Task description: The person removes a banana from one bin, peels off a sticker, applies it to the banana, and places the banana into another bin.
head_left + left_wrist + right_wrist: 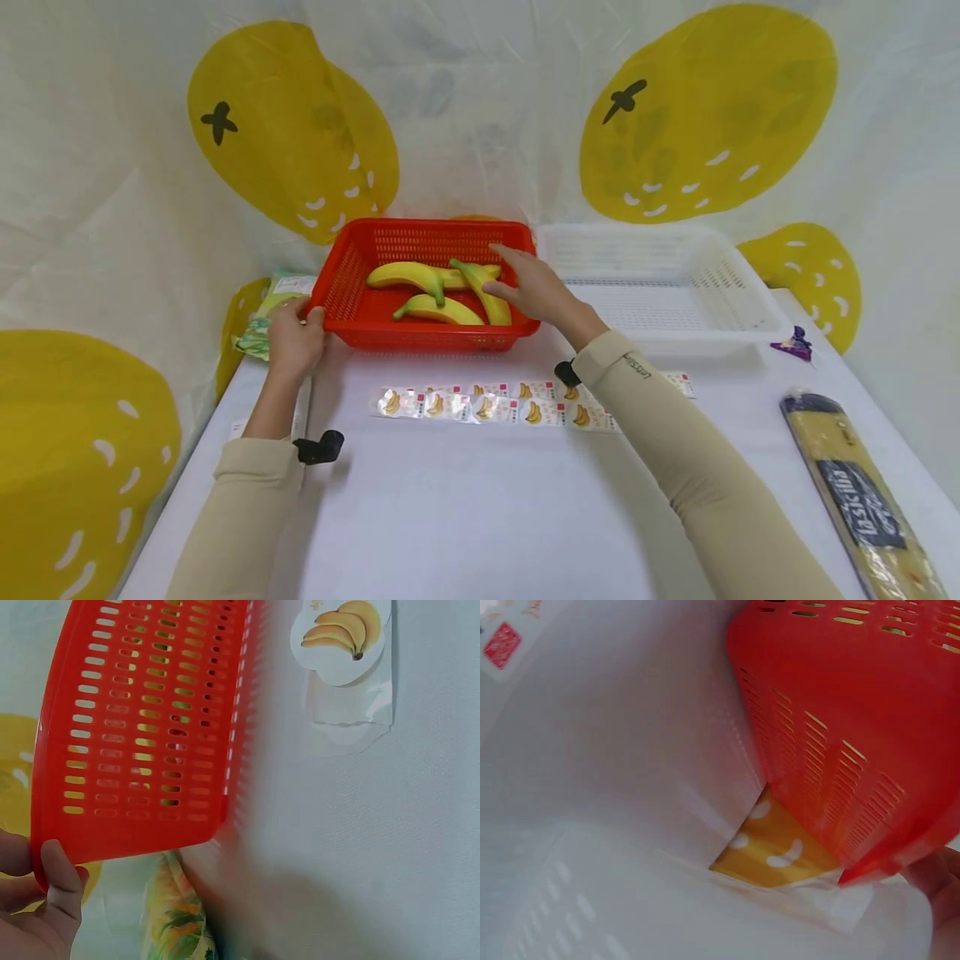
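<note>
the red basket [420, 287] sits on the white surface [480, 500] toward its far side, with three bananas [442, 287] lying inside, and both hands are at it. the left hand [294, 337] grips the near left corner, thumb over the rim, which the left wrist view confirms with a thumb [60, 881] curled on the red edge. the right hand [536, 287] lies at the right end of the basket with fingers fairly straight, reaching over the rim toward the nearest banana; whether it truly pinches the rim or only rests there i cannot tell, since the right wrist view shows little more than the basket wall. to handle the basket well, it seems best to keep it level so the fruit does not roll, and to hold both ends evenly. the white basket [660, 283] stands just beside it on the right, and a strip of banana stickers [495, 406] lies near in front, so any shift should stay clear of both. a green packet [270, 312] sits by the left corner.
</note>
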Motion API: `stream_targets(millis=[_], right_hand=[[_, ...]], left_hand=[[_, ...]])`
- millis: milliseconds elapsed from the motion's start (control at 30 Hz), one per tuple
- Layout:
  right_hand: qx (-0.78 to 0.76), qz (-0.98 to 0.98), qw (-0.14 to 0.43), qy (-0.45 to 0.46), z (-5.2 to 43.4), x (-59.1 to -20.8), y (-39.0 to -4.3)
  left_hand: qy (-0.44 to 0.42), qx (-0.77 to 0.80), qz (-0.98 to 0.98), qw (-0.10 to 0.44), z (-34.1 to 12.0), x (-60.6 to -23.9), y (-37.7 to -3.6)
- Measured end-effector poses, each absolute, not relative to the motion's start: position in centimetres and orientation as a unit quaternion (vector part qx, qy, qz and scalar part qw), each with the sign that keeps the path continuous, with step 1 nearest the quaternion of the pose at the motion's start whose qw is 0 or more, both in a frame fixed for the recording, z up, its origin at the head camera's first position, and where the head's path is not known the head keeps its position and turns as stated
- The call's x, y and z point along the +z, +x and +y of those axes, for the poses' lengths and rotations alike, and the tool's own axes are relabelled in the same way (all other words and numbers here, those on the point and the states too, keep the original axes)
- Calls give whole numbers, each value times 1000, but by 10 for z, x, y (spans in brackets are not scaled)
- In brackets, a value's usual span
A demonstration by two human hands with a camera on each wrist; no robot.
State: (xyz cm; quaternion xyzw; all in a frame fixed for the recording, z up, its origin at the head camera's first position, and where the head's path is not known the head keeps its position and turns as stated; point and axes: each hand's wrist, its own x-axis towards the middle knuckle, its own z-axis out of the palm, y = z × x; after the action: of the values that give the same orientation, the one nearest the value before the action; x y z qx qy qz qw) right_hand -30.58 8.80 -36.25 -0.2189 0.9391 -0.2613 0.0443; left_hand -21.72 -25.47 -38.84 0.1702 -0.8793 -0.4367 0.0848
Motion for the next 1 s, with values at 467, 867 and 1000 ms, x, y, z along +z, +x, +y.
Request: stream_targets(millis=[467,867,1000], right_hand=[[-280,930,100,-214,72,-373,-330],[-268,931,171,-179,56,-373,-348],[-277,931,181,-154,50,-374,-350]], left_hand=[[197,-503,-835,104,-255,-396,-214],[233,-570,-779,119,-256,-405,-216],[237,-587,-764,125,-255,-405,-218]])
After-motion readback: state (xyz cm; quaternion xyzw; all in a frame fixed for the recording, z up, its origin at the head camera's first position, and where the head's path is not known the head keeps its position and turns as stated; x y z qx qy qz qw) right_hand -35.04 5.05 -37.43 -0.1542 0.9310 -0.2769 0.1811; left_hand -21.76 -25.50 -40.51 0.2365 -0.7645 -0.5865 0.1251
